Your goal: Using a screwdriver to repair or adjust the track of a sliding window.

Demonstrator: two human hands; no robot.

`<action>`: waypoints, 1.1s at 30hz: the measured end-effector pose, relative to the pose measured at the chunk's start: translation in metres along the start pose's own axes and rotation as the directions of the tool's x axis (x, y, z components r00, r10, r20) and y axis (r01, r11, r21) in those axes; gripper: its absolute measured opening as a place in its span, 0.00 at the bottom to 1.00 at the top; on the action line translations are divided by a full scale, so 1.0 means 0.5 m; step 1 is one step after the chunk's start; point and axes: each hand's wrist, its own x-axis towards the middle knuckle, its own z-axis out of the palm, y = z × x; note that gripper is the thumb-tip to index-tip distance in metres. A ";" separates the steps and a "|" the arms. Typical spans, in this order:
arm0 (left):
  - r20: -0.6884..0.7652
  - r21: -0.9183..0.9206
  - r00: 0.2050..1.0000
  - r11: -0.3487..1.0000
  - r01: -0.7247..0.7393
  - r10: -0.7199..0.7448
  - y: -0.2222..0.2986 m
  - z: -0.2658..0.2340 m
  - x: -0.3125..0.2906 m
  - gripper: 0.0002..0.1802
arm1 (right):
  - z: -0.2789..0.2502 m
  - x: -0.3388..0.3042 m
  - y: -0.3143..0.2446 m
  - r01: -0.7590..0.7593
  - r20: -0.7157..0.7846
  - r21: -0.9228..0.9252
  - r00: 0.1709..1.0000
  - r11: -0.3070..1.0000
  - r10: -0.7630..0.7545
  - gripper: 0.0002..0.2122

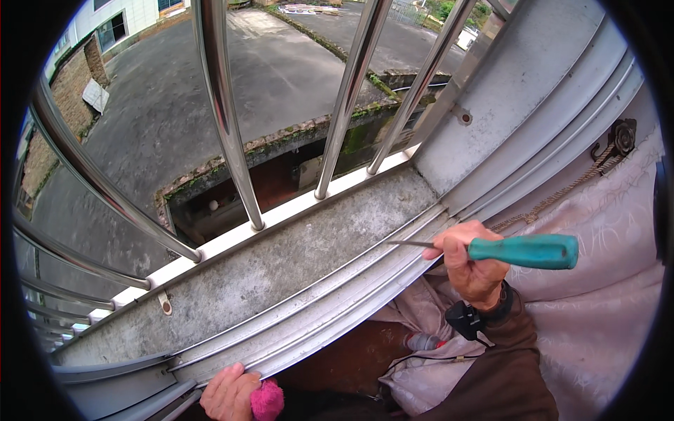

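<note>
A screwdriver [523, 250] with a worn teal handle is gripped in my right hand [474, 270]. Its thin dark shank points left, the tip over the rails of the white sliding-window track [309, 309]; whether it touches them I cannot tell. At the lower left, my left hand [228, 393] is closed around a bunched, fluffy pink cloth [267, 400], the fingers at the track's inner edge near the window sash [119, 389]. Part of the cloth is hidden by the hand. A dark strap with a small black device [463, 319] is on my right wrist.
Beyond the track lies a stained concrete sill [295, 259], bounded by shiny metal bars [228, 119]. A pale patterned curtain [590, 323] hangs at the right beside a twisted cord [540, 207]. Outside, far below, is a grey paved surface [161, 105].
</note>
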 end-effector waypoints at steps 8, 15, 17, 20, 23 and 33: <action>-0.040 -0.002 0.999 1.000 -0.015 0.015 0.005 0.003 0.001 0.09 | -0.049 -0.043 0.117 -0.080 -0.195 -0.383 0.981 0.920 0.004 0.03; -0.038 0.082 0.999 0.996 0.023 -0.020 0.008 0.022 -0.013 0.12 | 0.004 -0.057 0.062 0.115 -0.057 -0.382 0.987 0.917 -0.148 0.07; -0.029 0.077 0.999 0.996 0.042 -0.039 0.006 0.022 -0.012 0.11 | 0.012 -0.045 -0.007 0.055 -0.035 -0.167 0.997 0.984 -0.062 0.03; -0.045 0.078 0.999 0.997 0.022 -0.019 0.003 0.022 -0.016 0.11 | -0.006 -0.041 -0.025 0.034 -0.066 -0.124 0.997 0.992 -0.043 0.08; -0.044 0.067 0.999 0.998 0.011 -0.008 0.007 0.021 -0.010 0.11 | -0.050 -0.043 0.001 -0.034 -0.187 -0.170 0.982 0.985 0.002 0.10; -0.055 0.054 0.998 0.998 0.022 -0.019 0.014 0.024 -0.007 0.09 | -0.139 -0.075 0.067 -0.233 -0.326 -0.496 0.943 0.837 0.070 0.10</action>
